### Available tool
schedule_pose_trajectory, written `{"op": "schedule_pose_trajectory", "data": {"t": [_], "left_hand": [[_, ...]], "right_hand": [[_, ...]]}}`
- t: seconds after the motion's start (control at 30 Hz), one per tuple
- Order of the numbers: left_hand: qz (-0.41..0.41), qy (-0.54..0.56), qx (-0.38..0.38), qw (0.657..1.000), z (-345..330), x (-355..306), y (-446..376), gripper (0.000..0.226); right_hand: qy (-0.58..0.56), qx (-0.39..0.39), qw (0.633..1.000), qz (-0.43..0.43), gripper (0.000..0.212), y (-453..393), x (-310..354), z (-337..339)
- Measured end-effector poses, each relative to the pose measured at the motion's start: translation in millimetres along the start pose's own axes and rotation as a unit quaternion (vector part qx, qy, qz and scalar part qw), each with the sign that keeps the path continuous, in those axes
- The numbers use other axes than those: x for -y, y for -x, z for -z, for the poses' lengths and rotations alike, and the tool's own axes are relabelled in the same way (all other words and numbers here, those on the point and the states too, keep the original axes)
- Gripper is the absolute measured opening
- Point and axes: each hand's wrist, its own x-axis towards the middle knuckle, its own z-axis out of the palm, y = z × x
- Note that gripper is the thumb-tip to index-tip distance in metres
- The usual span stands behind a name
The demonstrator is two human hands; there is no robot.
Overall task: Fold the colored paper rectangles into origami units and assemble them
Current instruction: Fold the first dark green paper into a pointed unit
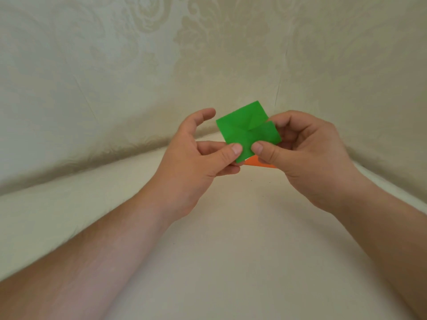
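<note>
A green folded paper [240, 130] is held up above the table, near the middle of the view, with creases and an overlapping flap on its right side. My left hand [198, 158] pinches its lower left corner between thumb and fingers, while the forefinger stretches out behind the left edge. My right hand [300, 153] pinches the lower right part, thumb on the front, fingers curled behind the flap. An orange paper [256, 163] lies on the table just below, mostly hidden by the green paper and my right hand.
The table [219, 239] is covered with a cream cloth. A cream patterned cloth [161, 65] hangs as a backdrop right behind it. Both forearms reach in from the lower corners.
</note>
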Motion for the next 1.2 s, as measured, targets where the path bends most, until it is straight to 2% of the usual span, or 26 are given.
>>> {"op": "schedule_pose_trajectory", "data": {"t": [0.2,0.4,0.67,0.77,0.87,0.97,1.07,1.2], "left_hand": [[0.009,0.005,-0.014,1.0,-0.5,-0.3,-0.7,0.079],[0.009,0.003,-0.006,1.0,0.9,2.0,-2.7,0.07],[0.002,-0.02,0.02,1.0,2.8,5.0,-3.1,0.029],[-0.016,-0.043,0.013,0.999,5.8,6.2,-3.6,0.018],[-0.038,-0.08,0.003,0.996,7.9,8.4,-4.9,0.02],[-0.052,-0.095,-0.004,0.994,8.7,8.8,-5.5,0.019],[-0.04,-0.112,-0.018,0.993,6.6,8.5,-5.0,0.022],[0.04,-0.054,0.013,0.998,3.5,5.1,-2.8,0.02]], "right_hand": [[0.0,-0.023,0.999,-0.039,0.05,-2.0,-1.4,1.9],[-0.002,-0.031,0.997,-0.071,0.055,-2.9,-1.2,2.6],[0.008,-0.012,0.996,-0.084,0.046,-0.6,-0.1,1.0],[-0.037,0.017,0.989,-0.144,0.029,1.0,1.3,-0.9],[0.004,0.038,0.977,-0.212,0.005,1.9,4.9,-1.7],[0.044,0.044,0.969,-0.237,0.015,2.1,6.1,-2.4],[0.068,0.053,0.971,-0.222,0.029,2.9,6.9,-3.1],[0.076,0.059,0.974,-0.205,0.027,3.1,7.0,-2.1]]}}
